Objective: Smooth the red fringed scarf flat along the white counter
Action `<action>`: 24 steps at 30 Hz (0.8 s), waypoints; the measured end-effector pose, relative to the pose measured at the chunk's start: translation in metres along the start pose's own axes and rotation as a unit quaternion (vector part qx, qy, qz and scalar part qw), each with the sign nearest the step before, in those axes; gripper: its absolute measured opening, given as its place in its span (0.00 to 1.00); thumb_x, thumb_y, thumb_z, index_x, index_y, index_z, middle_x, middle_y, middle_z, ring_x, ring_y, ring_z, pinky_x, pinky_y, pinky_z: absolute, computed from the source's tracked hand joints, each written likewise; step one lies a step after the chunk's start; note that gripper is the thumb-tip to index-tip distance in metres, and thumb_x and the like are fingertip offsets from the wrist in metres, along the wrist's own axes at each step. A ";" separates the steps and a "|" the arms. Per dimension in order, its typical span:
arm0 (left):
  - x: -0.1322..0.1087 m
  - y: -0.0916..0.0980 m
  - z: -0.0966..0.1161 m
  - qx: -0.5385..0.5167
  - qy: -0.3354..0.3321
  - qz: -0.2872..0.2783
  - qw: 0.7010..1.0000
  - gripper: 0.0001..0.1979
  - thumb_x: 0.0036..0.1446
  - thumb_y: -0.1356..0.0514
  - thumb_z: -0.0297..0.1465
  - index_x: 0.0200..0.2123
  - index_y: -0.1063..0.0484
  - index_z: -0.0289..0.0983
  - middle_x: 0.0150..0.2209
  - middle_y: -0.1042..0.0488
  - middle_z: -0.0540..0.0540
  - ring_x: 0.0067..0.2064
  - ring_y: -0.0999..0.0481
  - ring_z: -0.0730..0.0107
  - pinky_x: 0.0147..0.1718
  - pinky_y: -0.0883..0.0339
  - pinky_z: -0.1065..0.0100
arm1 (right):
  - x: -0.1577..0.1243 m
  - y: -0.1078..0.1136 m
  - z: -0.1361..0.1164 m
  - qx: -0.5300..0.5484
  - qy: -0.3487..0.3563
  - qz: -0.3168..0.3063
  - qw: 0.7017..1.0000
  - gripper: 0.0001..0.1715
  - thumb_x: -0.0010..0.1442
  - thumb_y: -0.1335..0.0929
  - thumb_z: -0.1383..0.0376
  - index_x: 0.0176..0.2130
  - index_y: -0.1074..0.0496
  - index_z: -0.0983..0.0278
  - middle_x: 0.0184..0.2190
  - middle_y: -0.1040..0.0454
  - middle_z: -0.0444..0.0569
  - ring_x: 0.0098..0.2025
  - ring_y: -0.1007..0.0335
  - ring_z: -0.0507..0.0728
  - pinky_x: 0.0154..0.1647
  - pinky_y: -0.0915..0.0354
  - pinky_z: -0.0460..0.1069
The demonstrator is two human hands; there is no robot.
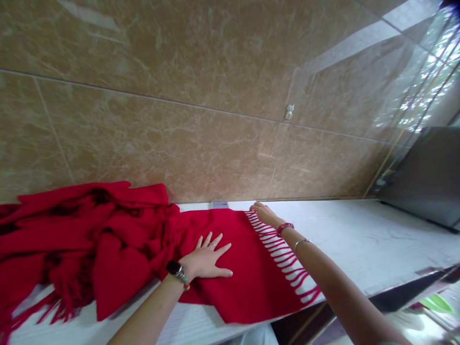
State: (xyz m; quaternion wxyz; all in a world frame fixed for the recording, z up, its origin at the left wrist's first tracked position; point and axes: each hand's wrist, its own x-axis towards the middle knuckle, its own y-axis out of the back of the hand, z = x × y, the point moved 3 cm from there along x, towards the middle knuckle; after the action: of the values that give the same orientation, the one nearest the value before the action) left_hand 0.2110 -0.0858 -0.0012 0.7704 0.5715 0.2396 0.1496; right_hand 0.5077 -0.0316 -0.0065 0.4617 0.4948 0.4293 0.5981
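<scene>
A red fringed scarf [247, 268] lies on a white countertop [359, 239], one end spread flat, the rest bunched in folds at the left [82, 239]. My left hand [208, 261] lies flat on the spread part, fingers apart, a dark watch and beaded bracelet on its wrist. My right hand [264, 213] reaches to the far corner of the scarf by the fringe, next to the wall; its fingers rest on the cloth edge, and whether they pinch it is hidden. A red bracelet and a thin bangle sit on that wrist.
A brown marble-tiled wall [215, 120] rises right behind the counter. A dark appliance [427, 177] stands at the far right. A small grey tag [219, 204] sits at the wall's foot. The counter's front edge runs along the bottom right.
</scene>
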 end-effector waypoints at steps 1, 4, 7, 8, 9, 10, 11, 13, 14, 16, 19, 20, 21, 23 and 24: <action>0.000 0.000 0.000 0.000 0.000 -0.001 1.000 0.42 0.47 0.52 0.59 0.62 0.56 0.47 0.64 0.66 0.42 0.62 0.70 0.45 0.56 0.68 0.45 | 0.000 0.000 -0.001 -0.001 0.004 -0.003 1.000 0.26 0.52 0.43 0.80 0.46 0.32 0.63 0.44 0.33 0.52 0.46 0.38 0.54 0.43 0.43 0.46; -0.001 0.002 0.002 -0.003 0.003 -0.005 1.000 0.42 0.47 0.51 0.58 0.61 0.56 0.47 0.64 0.67 0.43 0.62 0.71 0.46 0.56 0.68 0.45 | -0.001 -0.002 -0.005 -0.006 0.005 -0.020 1.000 0.25 0.53 0.42 0.79 0.46 0.33 0.62 0.44 0.33 0.50 0.46 0.38 0.52 0.43 0.43 0.45; -0.002 0.003 0.004 0.000 0.009 -0.007 1.000 0.41 0.48 0.50 0.57 0.61 0.56 0.47 0.64 0.66 0.42 0.62 0.71 0.45 0.56 0.68 0.45 | -0.004 -0.007 0.001 -0.022 -0.036 -0.028 0.999 0.22 0.55 0.43 0.77 0.45 0.33 0.62 0.44 0.33 0.53 0.46 0.38 0.55 0.42 0.42 0.48; -0.002 0.003 0.004 0.003 0.009 -0.007 1.000 0.41 0.48 0.50 0.57 0.61 0.56 0.47 0.64 0.66 0.42 0.62 0.70 0.45 0.56 0.68 0.45 | -0.006 -0.008 0.005 -0.029 -0.055 -0.029 0.998 0.21 0.55 0.43 0.77 0.45 0.33 0.63 0.44 0.34 0.55 0.46 0.38 0.56 0.42 0.42 0.50; -0.002 0.003 0.004 0.006 0.009 -0.006 1.000 0.41 0.48 0.50 0.56 0.61 0.56 0.47 0.64 0.66 0.42 0.62 0.70 0.45 0.56 0.68 0.45 | -0.009 -0.009 0.011 -0.037 -0.075 -0.028 0.996 0.20 0.56 0.43 0.76 0.44 0.33 0.64 0.45 0.34 0.56 0.46 0.39 0.58 0.42 0.42 0.51; -0.003 0.003 0.004 0.007 0.009 -0.005 1.000 0.41 0.48 0.50 0.56 0.61 0.56 0.47 0.64 0.65 0.42 0.62 0.70 0.45 0.56 0.68 0.45 | -0.012 -0.010 0.018 -0.043 -0.094 -0.028 0.994 0.19 0.56 0.44 0.76 0.44 0.33 0.65 0.44 0.34 0.58 0.47 0.39 0.59 0.42 0.42 0.53; -0.003 0.003 0.004 0.007 0.009 -0.003 1.000 0.41 0.48 0.50 0.56 0.61 0.56 0.47 0.64 0.65 0.42 0.62 0.70 0.45 0.56 0.68 0.45 | -0.016 -0.010 0.024 -0.049 -0.112 -0.028 0.992 0.19 0.56 0.44 0.77 0.43 0.32 0.66 0.44 0.34 0.59 0.46 0.39 0.61 0.41 0.42 0.55; -0.003 0.003 0.004 0.004 0.010 -0.002 1.000 0.41 0.48 0.50 0.56 0.61 0.56 0.47 0.64 0.65 0.42 0.62 0.70 0.45 0.56 0.68 0.45 | -0.022 -0.009 0.036 -0.056 -0.140 -0.026 0.988 0.20 0.55 0.44 0.77 0.42 0.31 0.67 0.43 0.34 0.60 0.46 0.38 0.62 0.41 0.41 0.56; -0.003 0.003 0.004 0.002 0.011 0.000 1.000 0.41 0.48 0.50 0.56 0.61 0.56 0.47 0.64 0.65 0.42 0.62 0.70 0.45 0.56 0.67 0.45 | -0.023 -0.008 0.039 -0.058 -0.148 -0.023 0.987 0.20 0.55 0.44 0.78 0.42 0.31 0.67 0.42 0.34 0.60 0.46 0.38 0.62 0.41 0.41 0.56; -0.003 0.003 0.003 0.000 0.011 0.002 1.000 0.40 0.48 0.49 0.56 0.61 0.55 0.47 0.64 0.65 0.42 0.62 0.69 0.45 0.56 0.67 0.45 | -0.022 -0.004 0.040 -0.054 -0.143 -0.016 0.988 0.22 0.54 0.44 0.79 0.43 0.32 0.67 0.44 0.34 0.59 0.48 0.39 0.61 0.42 0.42 0.54; -0.002 0.002 0.003 -0.002 0.010 0.005 1.000 0.40 0.48 0.49 0.56 0.61 0.55 0.47 0.64 0.65 0.42 0.62 0.69 0.45 0.56 0.67 0.44 | -0.013 -0.001 0.026 -0.032 -0.086 -0.019 0.996 0.25 0.53 0.44 0.79 0.46 0.32 0.62 0.48 0.35 0.53 0.50 0.41 0.56 0.45 0.43 0.49; -0.001 0.002 0.003 -0.001 0.009 0.006 1.000 0.40 0.48 0.49 0.56 0.61 0.55 0.47 0.64 0.65 0.42 0.62 0.69 0.45 0.56 0.67 0.44 | -0.009 -0.001 0.020 -0.023 -0.064 -0.025 0.997 0.25 0.53 0.43 0.79 0.45 0.32 0.61 0.47 0.35 0.51 0.50 0.41 0.54 0.45 0.43 0.47; -0.001 0.001 0.003 -0.001 0.009 0.006 1.000 0.41 0.48 0.49 0.56 0.61 0.55 0.47 0.64 0.65 0.42 0.62 0.69 0.45 0.56 0.67 0.44 | -0.006 -0.001 0.015 -0.017 -0.047 -0.031 0.998 0.25 0.53 0.43 0.78 0.45 0.32 0.60 0.47 0.34 0.49 0.49 0.40 0.53 0.44 0.43 0.45; -0.001 0.001 0.002 0.002 0.009 0.006 1.000 0.41 0.48 0.49 0.56 0.61 0.55 0.47 0.64 0.65 0.41 0.62 0.69 0.46 0.56 0.67 0.44 | -0.002 -0.004 0.008 -0.010 -0.037 -0.039 0.999 0.25 0.53 0.43 0.78 0.45 0.32 0.60 0.45 0.33 0.49 0.46 0.37 0.52 0.43 0.42 0.45; -0.002 0.001 0.003 0.003 0.009 0.006 1.000 0.40 0.48 0.49 0.56 0.61 0.55 0.47 0.64 0.65 0.41 0.62 0.69 0.46 0.56 0.67 0.44 | -0.002 -0.005 0.008 -0.010 -0.043 -0.040 0.998 0.24 0.53 0.43 0.77 0.45 0.32 0.60 0.44 0.32 0.50 0.45 0.37 0.53 0.42 0.42 0.46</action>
State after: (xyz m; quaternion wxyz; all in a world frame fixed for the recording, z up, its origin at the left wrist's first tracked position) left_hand 0.2110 -0.0884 0.0007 0.7656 0.5741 0.2432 0.1585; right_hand 0.5163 -0.0321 -0.0108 0.5079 0.4976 0.4226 0.5619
